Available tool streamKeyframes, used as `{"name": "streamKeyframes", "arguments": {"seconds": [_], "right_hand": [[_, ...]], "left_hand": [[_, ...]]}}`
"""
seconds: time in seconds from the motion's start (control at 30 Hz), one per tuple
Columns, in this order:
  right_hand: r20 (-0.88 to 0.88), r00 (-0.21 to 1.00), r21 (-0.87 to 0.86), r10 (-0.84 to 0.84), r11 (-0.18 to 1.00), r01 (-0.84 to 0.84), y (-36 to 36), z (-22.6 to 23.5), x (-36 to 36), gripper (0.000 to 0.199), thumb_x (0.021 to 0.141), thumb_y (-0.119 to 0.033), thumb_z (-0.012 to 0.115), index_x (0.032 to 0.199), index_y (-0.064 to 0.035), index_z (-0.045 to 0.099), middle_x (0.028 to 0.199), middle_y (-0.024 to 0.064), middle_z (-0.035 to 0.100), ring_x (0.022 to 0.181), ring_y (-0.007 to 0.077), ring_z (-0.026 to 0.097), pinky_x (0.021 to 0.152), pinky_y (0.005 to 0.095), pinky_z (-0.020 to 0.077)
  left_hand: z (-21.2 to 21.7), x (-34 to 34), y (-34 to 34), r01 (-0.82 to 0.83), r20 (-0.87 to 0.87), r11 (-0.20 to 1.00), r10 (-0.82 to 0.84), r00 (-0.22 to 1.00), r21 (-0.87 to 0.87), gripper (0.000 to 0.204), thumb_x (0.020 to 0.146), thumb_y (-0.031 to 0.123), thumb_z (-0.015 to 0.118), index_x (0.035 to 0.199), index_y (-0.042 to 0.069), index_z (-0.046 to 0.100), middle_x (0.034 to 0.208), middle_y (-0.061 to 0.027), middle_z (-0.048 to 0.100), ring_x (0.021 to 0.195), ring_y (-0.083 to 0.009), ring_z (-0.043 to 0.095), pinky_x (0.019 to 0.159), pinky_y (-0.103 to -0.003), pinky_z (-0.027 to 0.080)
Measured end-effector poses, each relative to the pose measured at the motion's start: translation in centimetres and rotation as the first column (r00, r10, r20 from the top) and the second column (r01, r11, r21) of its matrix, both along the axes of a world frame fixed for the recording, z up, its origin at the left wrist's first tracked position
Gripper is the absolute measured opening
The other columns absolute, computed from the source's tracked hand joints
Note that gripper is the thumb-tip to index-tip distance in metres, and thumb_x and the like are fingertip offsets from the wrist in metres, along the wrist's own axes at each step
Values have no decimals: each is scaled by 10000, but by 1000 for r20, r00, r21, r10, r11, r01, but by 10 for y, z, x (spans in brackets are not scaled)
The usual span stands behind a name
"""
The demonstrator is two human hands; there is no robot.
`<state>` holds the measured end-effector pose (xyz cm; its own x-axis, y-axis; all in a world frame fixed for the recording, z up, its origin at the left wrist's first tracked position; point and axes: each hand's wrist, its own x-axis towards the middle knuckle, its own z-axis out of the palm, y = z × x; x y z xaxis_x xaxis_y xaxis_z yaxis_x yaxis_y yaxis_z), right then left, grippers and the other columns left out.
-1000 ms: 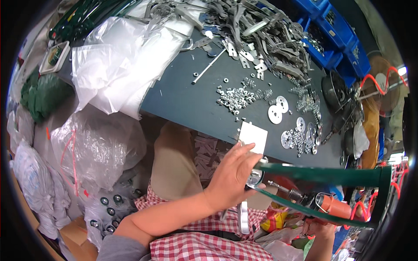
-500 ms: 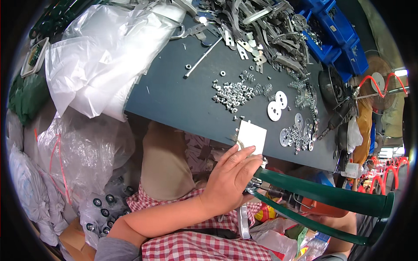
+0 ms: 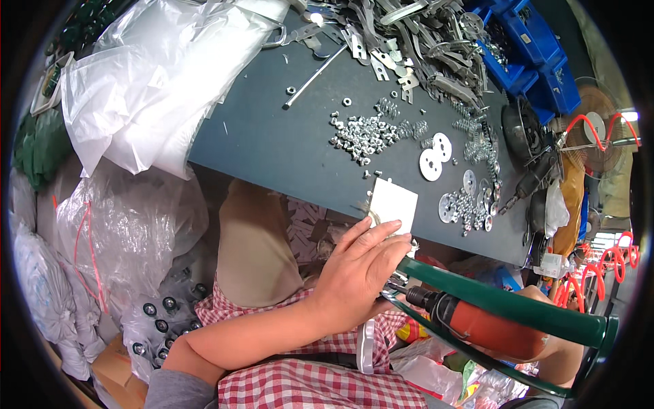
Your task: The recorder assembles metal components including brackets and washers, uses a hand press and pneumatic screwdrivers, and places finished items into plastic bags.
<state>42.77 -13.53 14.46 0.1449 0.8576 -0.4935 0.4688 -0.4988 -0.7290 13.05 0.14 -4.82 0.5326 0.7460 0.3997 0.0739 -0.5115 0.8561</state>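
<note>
My left hand (image 3: 361,262) is closed round the metal end of a green two-bar tool (image 3: 504,294), its fingertips over a white square plate (image 3: 394,206) at the table's front edge. The green bars run off to the lower right. Between them sits an orange power driver (image 3: 487,324) with a dark chuck (image 3: 424,298), pointing at the metal joint by my left palm. My right hand (image 3: 543,349) is round the driver's rear, largely hidden by the driver and the green bar. What the chuck's tip touches is covered by my left hand.
On the dark table (image 3: 272,143) lie a heap of small nuts (image 3: 364,138), springs (image 3: 485,146), round discs (image 3: 430,165), a metal rod (image 3: 315,77) and piled metal levers (image 3: 415,48). Blue bins (image 3: 531,41) stand far right; white plastic sheeting (image 3: 157,82) covers the left.
The orange driver has risen into fuller view between the green bars, its chuck nearer the joint, and my right hand came up with it. My left hand keeps its hold.
</note>
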Motion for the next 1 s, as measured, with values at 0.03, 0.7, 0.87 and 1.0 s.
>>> {"name": "streamKeyframes", "arguments": {"seconds": [0.03,0.7,0.87,1.0], "right_hand": [[5,1000,-3,-9,1000,9,11,-3,-11,411,647,-91,658,1043,-14,581,901,88,600,765,168,568,694,323,441],[900,248,385,-357,920,-73,28,-130,77,400,664,-110,653,1050,-79,551,980,137,605,861,328,595,723,400,487],[828,308,504,-469,863,-40,23,-163,85,496,587,-104,704,1056,-87,544,999,102,593,842,310,599,717,387,492],[804,357,496,-476,867,37,15,-162,94,508,586,-123,716,1063,-75,547,1015,100,584,893,289,586,758,370,483]], "left_hand": [[-1,-2,1,-2,7,1000,2,1000,-2,677,568,154,753,1151,59,423,1172,-92,539,1171,-291,439,995,-479,296],[1,-5,6,-106,-98,981,123,988,162,741,520,351,819,1109,32,501,1069,-156,543,1021,-345,494,878,-440,382],[5,-5,2,-214,-52,888,256,965,407,652,644,455,737,1041,-32,561,932,-160,579,865,-302,558,811,-395,420],[14,-3,0,-100,-270,929,204,941,356,617,706,421,664,1078,-57,543,958,-177,567,888,-343,532,789,-425,421]]}}
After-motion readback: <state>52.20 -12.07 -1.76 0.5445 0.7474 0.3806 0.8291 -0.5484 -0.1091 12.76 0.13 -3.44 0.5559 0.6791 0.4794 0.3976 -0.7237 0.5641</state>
